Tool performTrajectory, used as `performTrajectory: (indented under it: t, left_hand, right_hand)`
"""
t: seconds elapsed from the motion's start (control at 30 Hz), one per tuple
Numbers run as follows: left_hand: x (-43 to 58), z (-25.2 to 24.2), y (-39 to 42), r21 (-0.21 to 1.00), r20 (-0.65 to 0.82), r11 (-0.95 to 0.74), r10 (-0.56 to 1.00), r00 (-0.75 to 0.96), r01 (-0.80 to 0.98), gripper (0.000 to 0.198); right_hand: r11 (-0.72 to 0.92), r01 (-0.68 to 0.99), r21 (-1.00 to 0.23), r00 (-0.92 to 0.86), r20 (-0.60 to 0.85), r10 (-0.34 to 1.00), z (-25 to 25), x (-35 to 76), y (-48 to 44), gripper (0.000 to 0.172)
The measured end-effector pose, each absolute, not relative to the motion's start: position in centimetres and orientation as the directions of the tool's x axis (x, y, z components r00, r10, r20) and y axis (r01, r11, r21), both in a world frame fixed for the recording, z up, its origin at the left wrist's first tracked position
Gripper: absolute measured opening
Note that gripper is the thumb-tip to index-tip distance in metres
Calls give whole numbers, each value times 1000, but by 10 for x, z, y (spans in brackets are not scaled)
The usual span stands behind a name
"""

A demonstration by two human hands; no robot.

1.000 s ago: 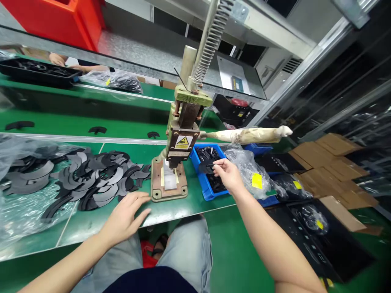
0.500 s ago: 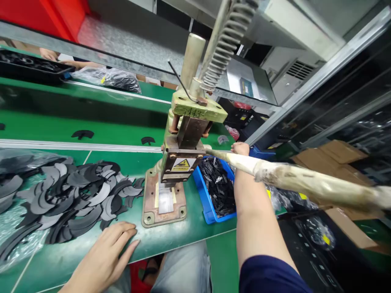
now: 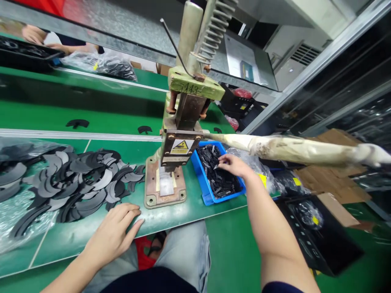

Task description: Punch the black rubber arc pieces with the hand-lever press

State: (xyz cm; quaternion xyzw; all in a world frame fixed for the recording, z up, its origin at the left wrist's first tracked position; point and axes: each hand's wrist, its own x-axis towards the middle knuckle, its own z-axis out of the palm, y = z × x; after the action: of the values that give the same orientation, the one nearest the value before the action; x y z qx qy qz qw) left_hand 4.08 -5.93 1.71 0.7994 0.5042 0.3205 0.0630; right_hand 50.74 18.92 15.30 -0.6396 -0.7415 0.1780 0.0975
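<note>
My left hand (image 3: 117,228) lies on the bench's front edge with its fingers stretched out, holding nothing. Beside it spreads a pile of curved dark grey pieces (image 3: 88,179). Over the blue bin (image 3: 208,198) is my right hand (image 3: 234,165), its fingertips drawn together at the small, thin black parts (image 3: 216,179); whether one is pinched between them is too small to tell. Between my hands stands a hand press (image 3: 179,146) with a yellow warning label. Its base holds a pale plate (image 3: 166,185) under the ram. The press's wrapped lever (image 3: 290,148) sticks out to the right above my right forearm.
Behind the press, a few dark curved pieces with stems (image 3: 77,123) lie on the green surface. A metal shelf (image 3: 122,47) crosses above the bench. Another person's hands (image 3: 33,34) are at a black tray (image 3: 27,55) at far left. A black crate (image 3: 320,236) sits at right.
My right hand has come from behind the lever, near its inner end, down into the blue bin. The left hand stays resting on the bench. The view has shifted slightly.
</note>
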Motion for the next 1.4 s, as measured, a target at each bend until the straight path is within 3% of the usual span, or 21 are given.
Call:
performTrajectory:
  t: [0.1, 0.3, 0.43, 0.57, 0.8, 1.0, 1.1, 1.2, 1.3, 1.4]
  left_hand:
    - [40, 18, -58, 425, 422, -475, 857, 295, 771, 16]
    - [43, 30, -61, 431, 360, -440, 884, 298, 788, 20]
    - [42, 33, -61, 430, 329, -415, 899, 288, 802, 22]
    - [42, 32, -62, 428, 339, -417, 897, 285, 802, 23]
    - [42, 31, -62, 402, 356, -421, 890, 285, 813, 23]
    - [40, 32, -64, 460, 411, -444, 874, 259, 769, 17]
    - [45, 45, -65, 553, 516, -493, 836, 187, 672, 17]
    - [58, 66, -65, 633, 593, -566, 793, 141, 528, 32]
    - [72, 83, -63, 670, 595, -627, 774, 217, 398, 43]
    - [81, 86, -64, 690, 586, -653, 757, 289, 314, 31]
  right_hand:
    - [148, 963, -226, -195, -200, 960, 139, 495, 160, 54]
    - [152, 988, 12, -148, -183, 972, 127, 470, 138, 37]
    - [94, 992, 84, -83, -123, 989, 128, 470, 142, 48]
    - [21, 997, 71, -17, -63, 998, 129, 475, 144, 59]
    - [10, 993, -121, -8, 15, 1000, 133, 484, 146, 56]
    - [102, 885, -455, -34, 155, 987, 138, 463, 116, 57]
    - [172, 662, -730, -101, 141, 985, 133, 421, 73, 50]
    - [57, 372, -926, -165, -6, 986, 122, 363, 22, 47]
    - [-117, 99, -988, -268, -140, 953, 106, 310, -16, 50]
    - [-172, 33, -985, -278, -174, 945, 91, 282, -34, 51]
